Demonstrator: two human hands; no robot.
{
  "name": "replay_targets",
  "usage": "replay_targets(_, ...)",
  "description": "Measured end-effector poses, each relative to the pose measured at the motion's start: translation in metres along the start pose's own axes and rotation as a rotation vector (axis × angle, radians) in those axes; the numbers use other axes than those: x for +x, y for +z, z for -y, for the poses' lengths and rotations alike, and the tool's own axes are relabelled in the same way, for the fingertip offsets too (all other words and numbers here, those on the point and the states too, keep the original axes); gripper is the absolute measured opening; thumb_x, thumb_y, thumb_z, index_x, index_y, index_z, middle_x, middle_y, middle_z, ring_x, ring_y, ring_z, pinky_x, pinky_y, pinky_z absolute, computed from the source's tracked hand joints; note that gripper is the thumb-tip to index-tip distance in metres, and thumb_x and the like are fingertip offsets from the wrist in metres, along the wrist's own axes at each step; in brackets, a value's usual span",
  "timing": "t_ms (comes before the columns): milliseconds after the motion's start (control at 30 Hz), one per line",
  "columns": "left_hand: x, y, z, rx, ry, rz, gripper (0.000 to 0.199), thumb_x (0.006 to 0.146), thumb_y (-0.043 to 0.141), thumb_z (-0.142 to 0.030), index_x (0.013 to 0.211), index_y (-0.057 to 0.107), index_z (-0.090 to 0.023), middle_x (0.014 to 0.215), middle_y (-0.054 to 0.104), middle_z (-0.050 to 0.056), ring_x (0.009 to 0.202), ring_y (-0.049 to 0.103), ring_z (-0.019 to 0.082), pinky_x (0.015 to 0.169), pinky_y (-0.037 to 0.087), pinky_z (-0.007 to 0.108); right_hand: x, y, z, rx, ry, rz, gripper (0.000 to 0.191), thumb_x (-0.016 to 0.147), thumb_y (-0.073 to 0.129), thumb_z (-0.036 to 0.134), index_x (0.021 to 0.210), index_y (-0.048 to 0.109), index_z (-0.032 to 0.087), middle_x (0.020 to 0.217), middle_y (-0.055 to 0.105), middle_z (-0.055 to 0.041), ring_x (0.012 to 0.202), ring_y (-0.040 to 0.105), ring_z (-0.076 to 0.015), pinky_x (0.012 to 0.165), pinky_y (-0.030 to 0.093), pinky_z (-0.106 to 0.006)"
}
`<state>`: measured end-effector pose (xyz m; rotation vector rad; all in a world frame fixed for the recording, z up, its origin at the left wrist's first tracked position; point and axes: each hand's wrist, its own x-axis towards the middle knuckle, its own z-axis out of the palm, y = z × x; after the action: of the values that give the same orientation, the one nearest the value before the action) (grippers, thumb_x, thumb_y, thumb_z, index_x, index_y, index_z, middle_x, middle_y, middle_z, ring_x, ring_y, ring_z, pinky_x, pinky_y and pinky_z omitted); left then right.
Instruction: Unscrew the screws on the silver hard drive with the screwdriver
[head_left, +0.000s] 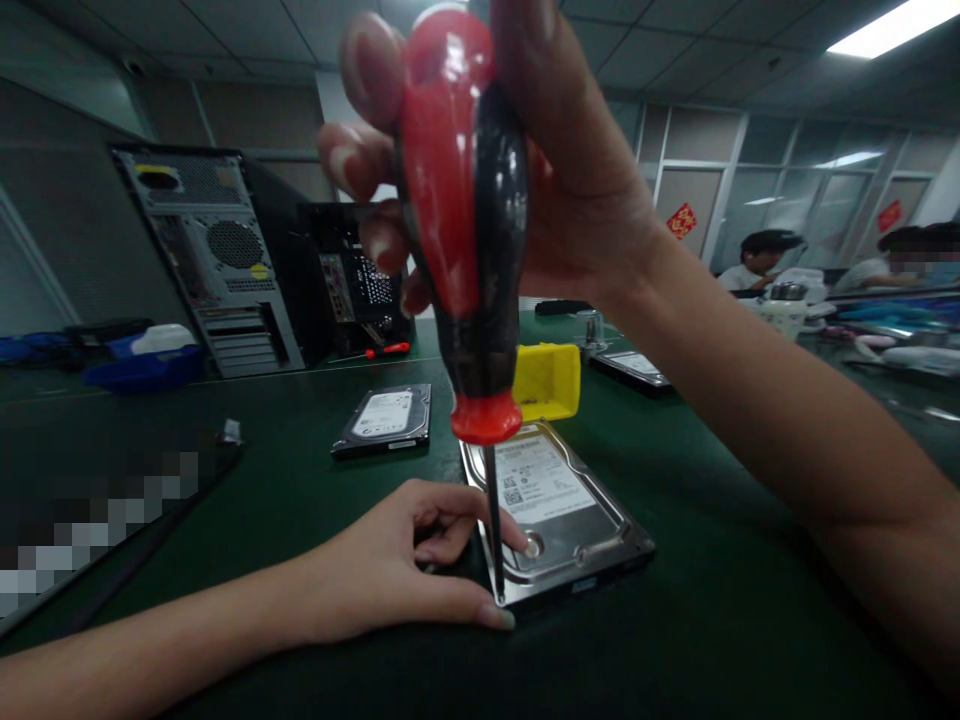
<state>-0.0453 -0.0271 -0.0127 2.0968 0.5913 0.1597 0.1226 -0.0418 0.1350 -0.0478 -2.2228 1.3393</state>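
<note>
My right hand is wrapped round the red and black handle of a large screwdriver, held upright close to the camera. The shaft runs down to a near corner of a silver hard drive, and its tip rests on a screw there. My left hand grips that corner from the left: the index finger presses on the drive's top and the thumb lies along its near edge. The drive lies flat, label up. Part of its left edge is hidden by the shaft and my fingers.
Behind lie another hard drive, a yellow bin with small parts, and a third drive. A computer tower and an opened case stand at back left, near a red-handled screwdriver and blue tray. People sit at right.
</note>
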Motion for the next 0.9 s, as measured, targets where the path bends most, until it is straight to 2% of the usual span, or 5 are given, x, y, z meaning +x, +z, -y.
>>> replay_targets(100,0.0,0.0,0.0,0.001,-0.011,-0.001,0.041,0.066,0.077,-0.045,0.098,0.065,-0.022,0.066,0.032,-0.008,0.059,0.027,0.011,0.055,0.026,0.022,0.002,-0.005,-0.001,0.098,-0.082,0.054,0.064,0.086,-0.027,0.025,0.105,0.033,0.018,0.093,0.047,0.0016,0.084,0.055,-0.0066,0.083,0.052,-0.024)
replay_targets(200,0.0,0.0,0.001,-0.005,0.005,-0.003,0.041,0.066,0.078,-0.045,0.097,0.065,-0.022,0.064,0.029,-0.009,0.058,0.027,0.011,0.055,0.024,0.021,-0.001,-0.005,0.0,0.109,0.016,0.047,0.069,0.084,-0.03,0.021,0.126,0.025,0.017,0.09,0.047,0.0001,0.077,0.054,-0.0059,0.081,0.051,-0.022)
replay_targets(367,0.001,0.001,0.002,-0.004,0.015,0.001,0.039,0.067,0.077,-0.042,0.098,0.065,-0.022,0.064,0.028,-0.01,0.055,0.026,0.009,0.054,0.023,0.021,-0.006,-0.004,0.001,0.036,0.052,0.095,0.057,0.089,-0.021,0.018,0.139,0.008,0.017,0.089,0.049,-0.0002,0.085,0.053,-0.0062,0.091,0.047,-0.023)
replay_targets(600,0.0,0.0,0.001,-0.007,0.013,0.007,0.041,0.067,0.077,-0.044,0.099,0.065,-0.021,0.064,0.029,-0.009,0.054,0.026,0.009,0.053,0.022,0.022,0.0,0.003,-0.01,0.003,-0.075,0.077,0.048,0.093,-0.012,0.025,0.107,0.033,0.017,0.066,0.042,0.0032,0.063,0.049,-0.0047,0.067,0.047,-0.019)
replay_targets(900,0.001,0.0,0.0,-0.017,0.016,0.001,0.04,0.067,0.078,-0.044,0.099,0.065,-0.022,0.063,0.028,-0.009,0.056,0.027,0.01,0.053,0.021,0.022,0.002,0.018,-0.004,-0.051,0.031,-0.066,0.052,0.091,-0.021,0.031,0.084,0.029,0.017,0.053,0.037,0.0038,0.048,0.043,-0.0064,0.058,0.043,-0.02)
